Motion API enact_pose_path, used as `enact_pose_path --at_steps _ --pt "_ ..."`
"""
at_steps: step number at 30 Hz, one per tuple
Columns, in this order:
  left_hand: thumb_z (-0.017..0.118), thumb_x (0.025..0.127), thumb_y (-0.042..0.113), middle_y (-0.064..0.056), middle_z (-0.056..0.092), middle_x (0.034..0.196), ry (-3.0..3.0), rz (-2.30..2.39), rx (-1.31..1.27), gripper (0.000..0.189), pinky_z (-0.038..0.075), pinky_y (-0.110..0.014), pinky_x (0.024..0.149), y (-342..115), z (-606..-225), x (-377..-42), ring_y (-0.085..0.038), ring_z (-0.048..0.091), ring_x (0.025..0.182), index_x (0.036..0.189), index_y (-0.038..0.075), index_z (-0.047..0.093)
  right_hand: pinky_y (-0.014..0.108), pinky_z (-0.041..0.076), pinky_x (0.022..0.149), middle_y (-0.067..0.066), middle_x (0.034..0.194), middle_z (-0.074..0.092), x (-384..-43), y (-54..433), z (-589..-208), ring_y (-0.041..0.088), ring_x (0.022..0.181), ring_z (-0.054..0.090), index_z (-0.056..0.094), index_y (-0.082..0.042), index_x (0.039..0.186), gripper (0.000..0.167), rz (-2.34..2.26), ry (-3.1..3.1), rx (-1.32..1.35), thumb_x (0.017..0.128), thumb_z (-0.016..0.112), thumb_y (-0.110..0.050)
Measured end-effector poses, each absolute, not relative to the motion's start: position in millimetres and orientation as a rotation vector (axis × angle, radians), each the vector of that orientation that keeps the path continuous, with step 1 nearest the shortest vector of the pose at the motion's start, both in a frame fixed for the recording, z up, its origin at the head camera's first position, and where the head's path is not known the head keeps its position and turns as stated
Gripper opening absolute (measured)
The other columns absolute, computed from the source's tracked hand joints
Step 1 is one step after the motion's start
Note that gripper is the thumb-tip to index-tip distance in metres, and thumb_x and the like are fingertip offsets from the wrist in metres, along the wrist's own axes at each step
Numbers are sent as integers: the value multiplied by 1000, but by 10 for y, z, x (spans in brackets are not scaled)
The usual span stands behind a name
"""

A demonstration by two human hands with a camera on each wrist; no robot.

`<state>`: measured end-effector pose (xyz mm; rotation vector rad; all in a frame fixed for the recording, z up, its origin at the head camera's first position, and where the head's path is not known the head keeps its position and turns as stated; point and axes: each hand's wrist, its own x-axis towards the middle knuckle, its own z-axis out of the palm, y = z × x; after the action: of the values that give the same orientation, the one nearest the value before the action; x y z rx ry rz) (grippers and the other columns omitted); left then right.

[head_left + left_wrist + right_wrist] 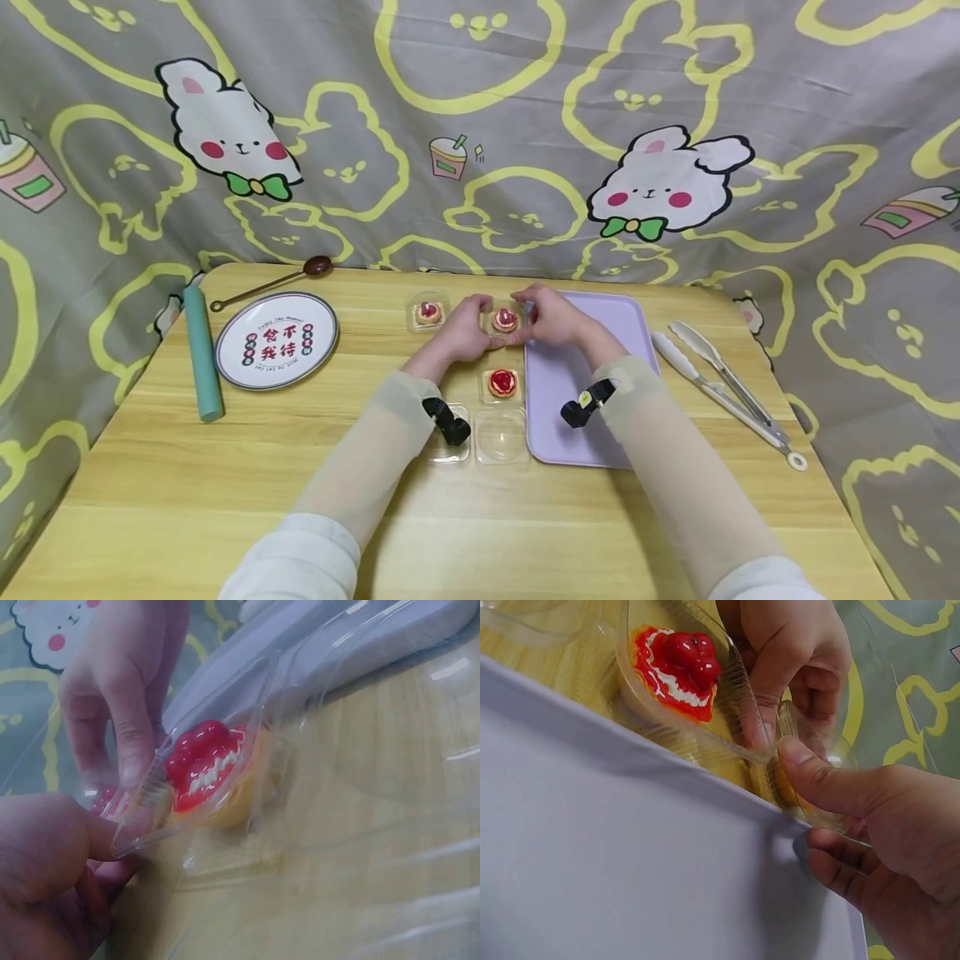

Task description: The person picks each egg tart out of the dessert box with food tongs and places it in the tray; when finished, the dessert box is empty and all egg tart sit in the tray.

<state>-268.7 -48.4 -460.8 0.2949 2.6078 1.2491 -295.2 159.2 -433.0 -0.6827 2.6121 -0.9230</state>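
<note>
Fingers of both hands, left hand (pixel 465 329) and right hand (pixel 553 317), curled in from either side, grasping one clear container (pixel 501 304) at its edges. Red-topped tart (pixel 506 320) inside it, between the two sets of fingers.

Just left of left fingers: second container (pixel 412 322) with another tart (pixel 428 312). Just below both hands, toward the person: third container (pixel 483 395) with a bigger-looking red tart (pixel 502 383). Below that, two clear plastic shells (pixel 501 437) side by side, left one partly hidden by the wrist camera (pixel 450 423).

Purple tray (pixel 558 383) on the desk (pixel 337 467), right beside the right fingers, running under that forearm. Tongs (pixel 705 386) farther right. Well left of left fingers: printed plate (pixel 318 358), brown spoon (pixel 317 267) behind it, teal cylinder (pixel 202 354) outermost.
</note>
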Motion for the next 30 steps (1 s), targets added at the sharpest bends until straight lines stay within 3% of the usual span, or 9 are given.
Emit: enact_pose_path --at_steps 8,19,22,30 --pt "87 88 11 -19 51 153 2529 1273 278 82 36 -41 122 -513 -4602 -2704 -34 52 137 156 -2 42 31 51 64 16 101 61 -2998 1588 -4333 20 76 59 48 11 151 89 -929 2538 -642 81 96 -19" --pt "88 87 10 -19 54 151 2453 1335 264 75 36 -42 122 -526 -4609 -2746 -33 50 141 150 0 51 33 50 65 12 86 64 -2992 1579 -4335 21 74 59 53 6 148 84 -994 2523 -604 78 97 -14" --pt "89 87 10 -18 53 150 2446 1342 247 72 36 -43 121 -522 -4608 -2742 -33 50 140 149 1 53 34 51 65 14 91 64 -2975 1577 -4341 21 73 59 54 6 147 84 -1014 2550 -601 77 97 -13" --pt "88 86 9 -20 52 150 2448 1332 238 74 35 -44 122 -517 -4572 -2712 -34 49 139 150 1 52 34 54 66 16 128 53 -2918 1559 -4366 21 77 61 55 6 146 87 -1069 2610 -594 73 99 -9"
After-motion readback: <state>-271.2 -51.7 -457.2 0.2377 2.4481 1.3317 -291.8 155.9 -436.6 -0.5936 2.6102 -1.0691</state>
